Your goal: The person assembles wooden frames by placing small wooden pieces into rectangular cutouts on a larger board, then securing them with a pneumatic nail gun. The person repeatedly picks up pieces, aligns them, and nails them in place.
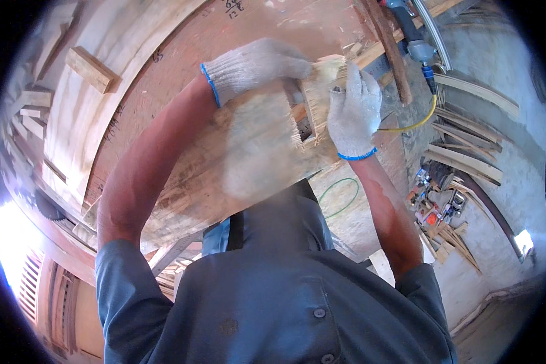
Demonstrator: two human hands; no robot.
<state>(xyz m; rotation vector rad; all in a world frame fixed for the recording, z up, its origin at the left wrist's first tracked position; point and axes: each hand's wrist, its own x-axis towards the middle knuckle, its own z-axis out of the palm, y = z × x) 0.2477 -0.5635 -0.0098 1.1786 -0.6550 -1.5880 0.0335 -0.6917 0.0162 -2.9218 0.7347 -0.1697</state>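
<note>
A thin, pale plywood board [255,136] with a rough-edged rectangular opening lies slanting across the bench in front of me. My left hand [258,70], in a white knit glove with a blue cuff, reaches over its far side. The fingers are closed together and bent at the board's edge, tips partly hidden. In a matching glove, my right hand [353,115] rests at the board's right edge, beside the opening. Its fingers are stretched out and point away from me, the thumb apart. Splintered wood [330,68] shows between the two hands.
A reddish panel [188,48] lies beneath the board. A wood block [92,69] sits on a pale curved sheet at left. At far right are a power tool [420,51] with a yellow hose [428,115] and a brown bar [389,48]. Wood strips [464,164] lean by the wall.
</note>
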